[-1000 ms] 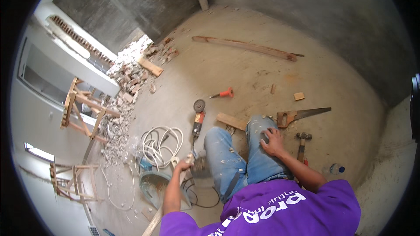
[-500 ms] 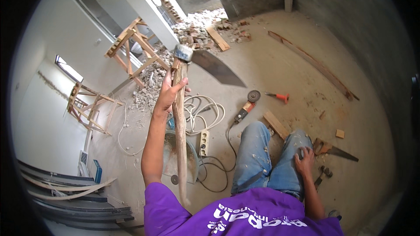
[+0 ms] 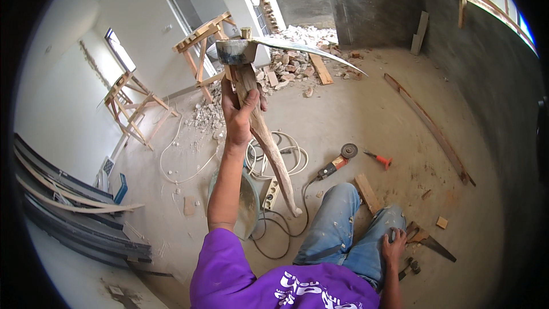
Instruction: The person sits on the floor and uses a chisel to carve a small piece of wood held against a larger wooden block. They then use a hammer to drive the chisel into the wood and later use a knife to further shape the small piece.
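Observation:
My left hand (image 3: 239, 120) is raised in front of me, wrapped round the upper wooden handle of a hoe (image 3: 273, 153). Its metal head is uppermost, the thin blade reaching to the right nearly edge-on, and the curved handle end hangs down free. On my left thigh's far side, apart from the hoe, lies an angle grinder (image 3: 336, 163) with its cord. My right hand (image 3: 394, 246) rests on my right knee, fingers spread and holding nothing. Beside that knee are a handsaw (image 3: 436, 245) and a hammer (image 3: 409, 268). A red-gripped chisel (image 3: 382, 161) lies right of the grinder.
A greenish basin (image 3: 250, 209), a power strip (image 3: 271, 193) and a coiled white cable (image 3: 297, 166) lie below the hoe. Wooden trestles (image 3: 134, 106) stand left, near rubble (image 3: 286, 71). Dark strips (image 3: 74, 223) are stacked at left; a long plank (image 3: 429, 126) lies right.
The hoe has turned in my left hand: its blade now shows nearly edge-on and the handle end has swung right. The whole view has tilted. My right hand stays on the knee.

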Tool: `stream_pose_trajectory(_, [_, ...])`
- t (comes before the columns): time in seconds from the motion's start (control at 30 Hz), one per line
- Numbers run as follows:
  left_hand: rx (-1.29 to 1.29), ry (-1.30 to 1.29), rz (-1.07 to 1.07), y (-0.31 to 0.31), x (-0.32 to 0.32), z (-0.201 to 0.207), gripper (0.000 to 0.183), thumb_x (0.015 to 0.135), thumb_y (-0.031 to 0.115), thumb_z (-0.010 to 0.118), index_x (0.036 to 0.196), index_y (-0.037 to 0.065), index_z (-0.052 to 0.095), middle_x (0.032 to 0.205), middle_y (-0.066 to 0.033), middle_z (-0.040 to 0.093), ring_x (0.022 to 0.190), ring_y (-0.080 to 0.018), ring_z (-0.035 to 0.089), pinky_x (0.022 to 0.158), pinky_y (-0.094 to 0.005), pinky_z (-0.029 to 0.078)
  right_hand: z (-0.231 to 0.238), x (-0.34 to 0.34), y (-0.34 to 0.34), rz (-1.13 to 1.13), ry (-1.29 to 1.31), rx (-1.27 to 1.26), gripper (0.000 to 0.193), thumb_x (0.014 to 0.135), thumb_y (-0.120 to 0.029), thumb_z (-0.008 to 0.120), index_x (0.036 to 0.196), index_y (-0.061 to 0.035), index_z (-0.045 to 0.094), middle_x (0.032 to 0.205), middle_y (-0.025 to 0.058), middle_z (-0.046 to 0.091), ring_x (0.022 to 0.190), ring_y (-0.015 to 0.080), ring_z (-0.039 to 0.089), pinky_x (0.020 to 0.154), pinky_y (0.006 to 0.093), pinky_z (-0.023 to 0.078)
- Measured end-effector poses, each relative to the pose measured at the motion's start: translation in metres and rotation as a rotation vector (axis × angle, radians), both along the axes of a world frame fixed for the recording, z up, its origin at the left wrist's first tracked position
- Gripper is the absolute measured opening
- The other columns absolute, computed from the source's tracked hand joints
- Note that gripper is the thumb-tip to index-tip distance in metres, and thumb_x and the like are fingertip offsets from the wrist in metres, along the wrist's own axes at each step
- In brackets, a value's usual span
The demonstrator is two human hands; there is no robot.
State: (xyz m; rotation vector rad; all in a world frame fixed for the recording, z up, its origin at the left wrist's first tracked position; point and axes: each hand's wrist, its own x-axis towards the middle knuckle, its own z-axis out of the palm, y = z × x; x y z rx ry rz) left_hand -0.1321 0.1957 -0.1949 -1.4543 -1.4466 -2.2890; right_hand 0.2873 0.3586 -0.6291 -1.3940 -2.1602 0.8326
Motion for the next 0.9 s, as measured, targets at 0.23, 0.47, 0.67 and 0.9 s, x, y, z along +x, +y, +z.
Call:
stream_pose_trajectory(0.23, [-0.021, -0.097, 0.154, -0.037, -0.019, -0.061, 0.045, 0.097, 0.039, 0.068, 0.123, 0.007, 0.048, 0.084, -0.0063, 0.056, 0.063, -0.0154, 0.057, 0.057, -0.0278, 0.049, -0.002, -0.002, 0.000, 0.041, 0.044, 0.003, 0.042, 0.085, -0.020, 0.070, 0.124, -0.0077, 0.062, 0.139, 0.0223, 0.049, 0.130, 0.0427, 0.044, 0.109, 0.0515, 0.037])
stream_pose_trajectory(0.47, [-0.016, -0.084, 0.225, -0.076, -0.015, -0.104, 0.053, 0.095, 0.041, 0.070, 0.125, 0.005, 0.045, 0.086, -0.0085, 0.058, 0.064, -0.0173, 0.058, 0.058, -0.0294, 0.049, -0.012, 0.000, 0.007, 0.068, -0.009, 0.064, 0.040, 0.087, -0.019, 0.069, 0.124, -0.0086, 0.060, 0.135, 0.0205, 0.050, 0.129, 0.0418, 0.046, 0.109, 0.0502, 0.038])
stream_pose_trajectory(0.67, [0.011, -0.102, 0.282, -0.089, -0.002, -0.124, 0.046, 0.095, 0.035, 0.071, 0.119, 0.004, 0.050, 0.084, -0.0066, 0.060, 0.067, -0.0155, 0.058, 0.059, -0.0308, 0.050, -0.011, 0.000, 0.008, 0.095, -0.053, 0.056, 0.044, 0.087, -0.018, 0.069, 0.128, -0.0060, 0.059, 0.137, 0.0236, 0.048, 0.129, 0.0439, 0.044, 0.109, 0.0515, 0.037])
stream_pose_trajectory(0.9, [0.057, -0.103, 0.315, -0.085, 0.002, -0.141, 0.044, 0.096, 0.035, 0.069, 0.119, 0.003, 0.048, 0.080, -0.0059, 0.058, 0.065, -0.0148, 0.058, 0.058, -0.0298, 0.050, -0.002, -0.006, 0.003, 0.103, -0.099, 0.064, 0.043, 0.088, -0.019, 0.068, 0.127, -0.0056, 0.059, 0.134, 0.0237, 0.048, 0.127, 0.0446, 0.045, 0.106, 0.0523, 0.038])
